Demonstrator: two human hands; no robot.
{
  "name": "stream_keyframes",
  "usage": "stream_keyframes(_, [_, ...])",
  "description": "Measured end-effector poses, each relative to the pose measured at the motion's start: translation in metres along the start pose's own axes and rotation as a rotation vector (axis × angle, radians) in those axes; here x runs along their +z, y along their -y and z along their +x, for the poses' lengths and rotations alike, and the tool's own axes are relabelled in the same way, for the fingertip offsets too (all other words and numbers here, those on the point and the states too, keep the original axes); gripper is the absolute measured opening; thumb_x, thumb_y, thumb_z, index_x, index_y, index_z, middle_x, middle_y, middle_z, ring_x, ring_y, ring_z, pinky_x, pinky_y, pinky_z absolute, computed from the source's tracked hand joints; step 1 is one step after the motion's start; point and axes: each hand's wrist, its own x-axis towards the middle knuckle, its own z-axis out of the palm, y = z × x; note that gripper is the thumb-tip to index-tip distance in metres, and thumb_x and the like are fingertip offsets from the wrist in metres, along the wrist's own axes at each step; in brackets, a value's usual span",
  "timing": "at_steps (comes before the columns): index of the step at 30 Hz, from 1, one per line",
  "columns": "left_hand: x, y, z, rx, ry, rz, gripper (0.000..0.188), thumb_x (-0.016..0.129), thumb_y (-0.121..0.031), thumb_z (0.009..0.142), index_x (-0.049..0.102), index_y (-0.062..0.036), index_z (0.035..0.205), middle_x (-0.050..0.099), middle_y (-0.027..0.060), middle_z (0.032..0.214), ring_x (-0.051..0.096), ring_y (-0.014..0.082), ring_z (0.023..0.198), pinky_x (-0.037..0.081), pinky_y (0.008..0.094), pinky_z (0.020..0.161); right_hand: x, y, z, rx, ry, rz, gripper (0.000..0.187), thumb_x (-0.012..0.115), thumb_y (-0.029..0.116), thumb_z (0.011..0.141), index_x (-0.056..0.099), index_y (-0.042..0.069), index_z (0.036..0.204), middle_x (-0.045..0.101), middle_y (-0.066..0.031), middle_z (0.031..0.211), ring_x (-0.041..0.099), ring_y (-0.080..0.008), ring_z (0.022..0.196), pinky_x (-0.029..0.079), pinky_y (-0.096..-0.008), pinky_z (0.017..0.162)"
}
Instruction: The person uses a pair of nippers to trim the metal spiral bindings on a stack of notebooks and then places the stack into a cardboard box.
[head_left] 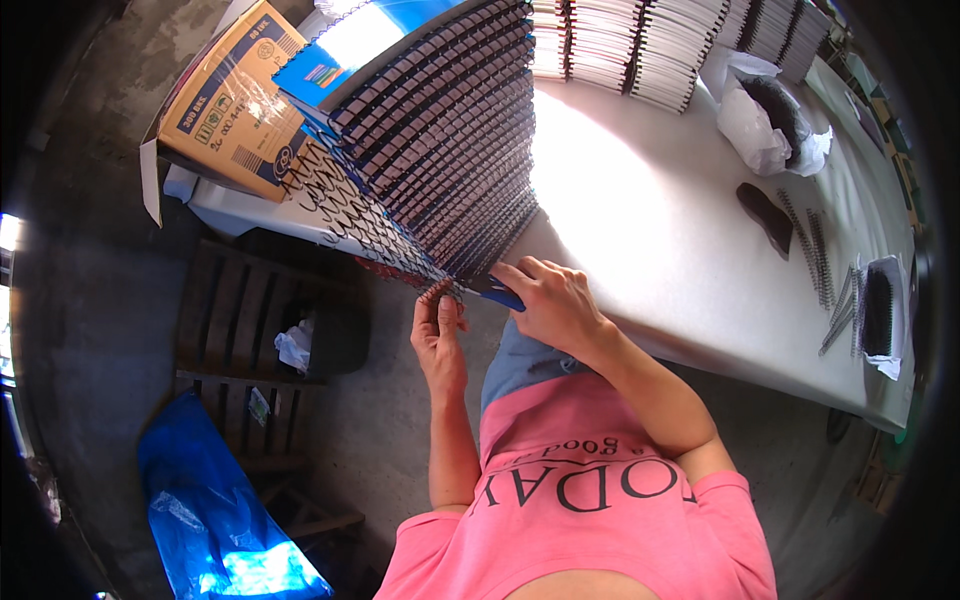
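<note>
A tall stack of spiral-bound notebooks (pixel 440 130) stands at the table's near edge, its dark coils facing me. Loose coil ends (pixel 335 200) stick out along the stack's left side. At the lowest corner of the stack, my left hand (pixel 440 335) pinches the end of a coil (pixel 450 287) between thumb and fingers. My right hand (pixel 553 300) is closed around a blue-handled tool (pixel 503 296), which looks like pliers or cutters. Its tip points at the same coil end, close to my left fingers; whether it touches the wire is too small to tell.
A cardboard box (pixel 230 110) sits at the table's far left. More notebook stacks (pixel 610 45) line the back. On the white table (pixel 640 230) lie loose coils (pixel 820 255), a dark brown sole-shaped object (pixel 765 218) and bags of coils (pixel 765 125). Left below are wooden slats (pixel 235 310) and blue plastic (pixel 205 480).
</note>
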Motion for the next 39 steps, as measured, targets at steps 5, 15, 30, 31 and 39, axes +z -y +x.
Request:
stream_keyframes(5, [-0.005,0.002,-0.003,-0.304,0.067,-0.574,0.022,0.049,-0.018,0.093,0.057,-0.002,0.107,0.058,0.005,0.087,0.052,0.0114,0.076,0.041,0.0215,0.062,-0.017,-0.005,-0.01,-0.055,-0.054,0.04,0.043,0.071,0.016,0.07,0.059,0.014,0.112,0.06,-0.0062,0.1,0.059,-0.025,0.097,0.041,-0.0426,0.089])
stream_keyframes(15, [-0.013,-0.012,0.009,-0.424,0.03,-0.842,0.03,0.046,-0.017,0.085,0.059,0.0002,0.106,0.063,0.015,0.102,0.057,0.0204,0.084,0.051,0.0252,0.07,-0.015,0.004,-0.004,-0.091,-0.181,-0.043,0.047,0.073,0.018,0.069,0.058,0.014,0.114,0.056,-0.004,0.107,0.053,-0.0219,0.105,0.032,-0.0446,0.096])
stream_keyframes(30, [0.01,-0.018,0.01,0.022,-0.105,-0.095,0.019,0.062,-0.019,0.091,0.058,-0.0025,0.099,0.061,0.0037,0.085,0.048,0.0049,0.064,0.038,0.019,0.055,-0.005,0.005,0.003,-0.02,-0.002,-0.052,0.045,0.071,0.013,0.07,0.059,0.013,0.113,0.061,-0.0059,0.095,0.061,-0.0237,0.092,0.042,-0.0359,0.084])
stream_keyframes(31, [0.01,-0.018,0.01,0.046,-0.111,-0.06,0.02,0.062,-0.019,0.091,0.058,-0.0021,0.1,0.061,0.0038,0.085,0.048,0.0049,0.064,0.038,0.0191,0.055,-0.005,0.004,0.0,-0.008,-0.001,-0.009,0.045,0.071,0.013,0.07,0.059,0.013,0.113,0.061,-0.0056,0.095,0.061,-0.0236,0.092,0.042,-0.0353,0.086])
stream_keyframes(39, [0.006,-0.022,0.007,0.039,-0.092,-0.006,0.026,0.063,-0.02,0.09,0.058,0.0002,0.106,0.061,0.0046,0.084,0.05,0.006,0.066,0.039,0.0203,0.054,-0.019,0.005,-0.002,-0.124,-0.246,-0.062,0.043,0.071,0.016,0.07,0.059,0.014,0.111,0.058,-0.0039,0.101,0.056,-0.0227,0.1,0.036,-0.0418,0.094])
